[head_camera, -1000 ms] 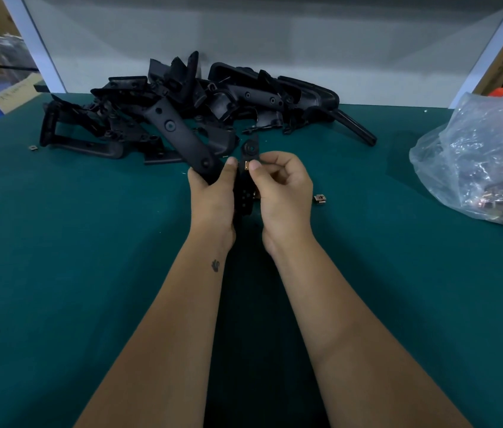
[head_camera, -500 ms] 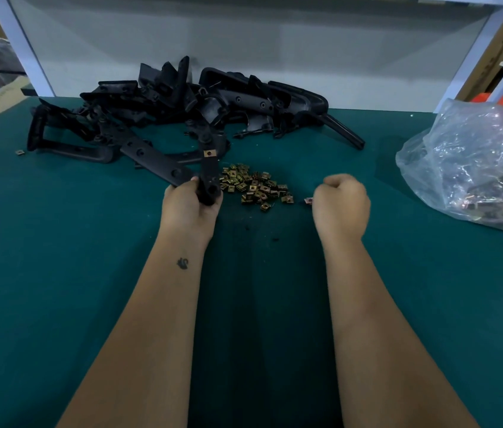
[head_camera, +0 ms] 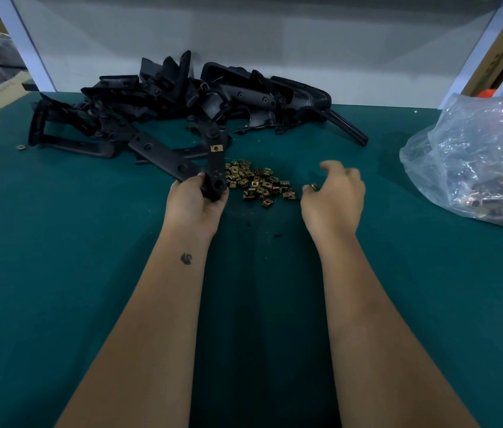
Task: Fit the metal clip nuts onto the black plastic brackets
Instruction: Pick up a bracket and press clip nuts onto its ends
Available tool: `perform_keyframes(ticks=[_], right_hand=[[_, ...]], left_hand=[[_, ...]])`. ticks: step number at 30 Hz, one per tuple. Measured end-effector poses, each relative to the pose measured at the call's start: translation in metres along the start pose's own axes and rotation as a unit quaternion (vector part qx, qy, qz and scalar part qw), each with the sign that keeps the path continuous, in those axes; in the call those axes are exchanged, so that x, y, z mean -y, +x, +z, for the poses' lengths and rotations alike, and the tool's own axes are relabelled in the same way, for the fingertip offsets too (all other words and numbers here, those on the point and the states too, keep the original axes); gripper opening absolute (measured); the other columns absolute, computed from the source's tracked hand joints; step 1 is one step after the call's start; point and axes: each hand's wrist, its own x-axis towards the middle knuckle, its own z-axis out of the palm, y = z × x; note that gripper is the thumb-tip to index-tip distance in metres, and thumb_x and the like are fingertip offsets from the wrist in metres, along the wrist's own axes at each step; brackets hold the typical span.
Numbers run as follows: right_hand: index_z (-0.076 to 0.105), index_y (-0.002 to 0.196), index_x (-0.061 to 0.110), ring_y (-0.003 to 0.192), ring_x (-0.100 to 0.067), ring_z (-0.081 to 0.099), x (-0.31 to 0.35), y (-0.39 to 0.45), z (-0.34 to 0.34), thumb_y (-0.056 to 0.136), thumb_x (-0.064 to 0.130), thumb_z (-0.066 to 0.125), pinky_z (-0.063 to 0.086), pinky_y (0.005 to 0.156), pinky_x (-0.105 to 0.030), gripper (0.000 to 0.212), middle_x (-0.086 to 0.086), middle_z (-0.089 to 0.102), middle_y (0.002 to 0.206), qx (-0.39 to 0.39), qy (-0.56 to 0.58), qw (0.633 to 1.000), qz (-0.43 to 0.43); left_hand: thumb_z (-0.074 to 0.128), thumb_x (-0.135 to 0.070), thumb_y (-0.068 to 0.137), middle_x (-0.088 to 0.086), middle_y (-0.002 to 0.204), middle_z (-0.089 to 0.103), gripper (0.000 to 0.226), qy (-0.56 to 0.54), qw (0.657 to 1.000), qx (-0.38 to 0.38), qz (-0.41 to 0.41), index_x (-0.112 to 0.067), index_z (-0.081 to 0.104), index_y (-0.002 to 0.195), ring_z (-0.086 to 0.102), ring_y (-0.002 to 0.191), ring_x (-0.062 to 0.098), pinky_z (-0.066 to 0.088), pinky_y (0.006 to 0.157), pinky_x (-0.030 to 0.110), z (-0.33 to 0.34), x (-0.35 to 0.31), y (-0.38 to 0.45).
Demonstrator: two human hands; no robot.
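Head view: left hand grips a black bracket; right hand pinches one clip nut, best slid squarely onto the bare hole.

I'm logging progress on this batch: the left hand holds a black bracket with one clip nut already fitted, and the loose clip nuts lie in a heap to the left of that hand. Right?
Not quite. The head view shows the heap of loose clip nuts lying to the right of the left hand, between it and the right hand. The rest holds: the left hand grips a black bracket with one fitted clip nut.
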Motion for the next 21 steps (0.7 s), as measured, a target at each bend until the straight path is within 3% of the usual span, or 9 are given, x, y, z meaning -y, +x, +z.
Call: perform_keyframes(ticks=[2,5,8,10,13,15,18,21], right_hand=[[0.064,0.117,0.021,0.115,-0.022,0.050,0.003,-0.002,-0.001,0.091,0.013,0.057,0.047,0.089,-0.037,0.029,-0.001,0.056,0.119,0.005,0.001,0.999,-0.037],[0.070,0.084,0.025,0.085,-0.015,0.061,0.014,-0.012,0.003,0.083,0.018,0.057,0.052,0.066,-0.031,0.015,0.009,0.066,0.089,0.087,0.025,0.992,-0.090],[0.072,0.088,0.019,0.087,-0.018,0.059,0.020,-0.020,0.012,0.082,0.032,0.064,0.052,0.067,-0.032,0.016,0.003,0.065,0.090,0.149,-0.058,0.975,-0.156],[0.071,0.093,0.020,0.096,-0.018,0.056,0.021,-0.020,0.016,0.085,0.029,0.065,0.045,0.066,-0.029,0.013,0.005,0.061,0.095,0.168,-0.067,0.970,-0.165],[0.066,0.082,0.026,0.088,-0.015,0.056,0.018,-0.019,0.015,0.081,0.020,0.062,0.037,0.058,-0.026,0.007,0.010,0.060,0.088,0.188,-0.044,0.970,-0.148],[0.067,0.086,0.025,0.081,-0.011,0.058,0.016,-0.018,0.014,0.081,0.013,0.059,0.043,0.058,-0.025,0.015,0.010,0.062,0.086,0.192,0.018,0.974,-0.119],[0.069,0.094,0.023,0.074,0.001,0.060,0.019,-0.016,0.012,0.088,0.002,0.055,0.046,0.061,-0.012,0.025,0.009,0.065,0.086,0.160,0.214,0.962,-0.055],[0.071,0.093,0.016,0.072,-0.004,0.066,0.026,-0.016,0.011,0.091,-0.003,0.059,0.052,0.067,-0.015,0.022,0.001,0.069,0.083,0.173,0.420,0.890,0.038]], left_hand=[[0.039,0.003,0.101,0.015,0.103,0.056,0.016,-0.002,1.000,0.001,-0.001,-0.005,0.044,0.114,0.053,0.076,0.021,0.050,0.045,0.022,0.000,0.000,0.000],[0.039,0.003,0.102,0.015,0.100,0.056,0.016,0.003,1.000,0.002,0.000,-0.005,0.044,0.114,0.052,0.075,0.021,0.050,0.045,0.021,0.001,0.001,-0.001],[0.038,0.002,0.102,0.015,0.097,0.056,0.015,0.011,1.000,0.000,0.004,-0.005,0.044,0.114,0.052,0.075,0.021,0.049,0.044,0.021,0.001,0.002,-0.001],[0.038,0.002,0.102,0.015,0.097,0.056,0.015,0.010,1.000,-0.003,0.005,-0.005,0.044,0.114,0.053,0.075,0.021,0.049,0.043,0.021,0.001,0.001,-0.001],[0.038,0.001,0.102,0.015,0.097,0.056,0.014,0.010,1.000,-0.002,0.001,-0.005,0.044,0.114,0.053,0.075,0.021,0.050,0.045,0.023,0.001,0.000,-0.001],[0.038,0.001,0.102,0.015,0.097,0.056,0.013,0.009,1.000,-0.001,-0.002,-0.005,0.043,0.113,0.052,0.074,0.021,0.050,0.046,0.023,0.000,0.000,-0.001],[0.039,0.001,0.102,0.014,0.097,0.055,0.012,0.015,1.000,-0.002,0.003,-0.005,0.043,0.112,0.051,0.074,0.021,0.050,0.045,0.022,0.001,0.000,-0.001],[0.040,0.000,0.102,0.014,0.094,0.056,0.010,0.020,1.000,0.010,0.005,-0.004,0.044,0.110,0.052,0.073,0.021,0.051,0.047,0.023,0.002,0.000,-0.003]])
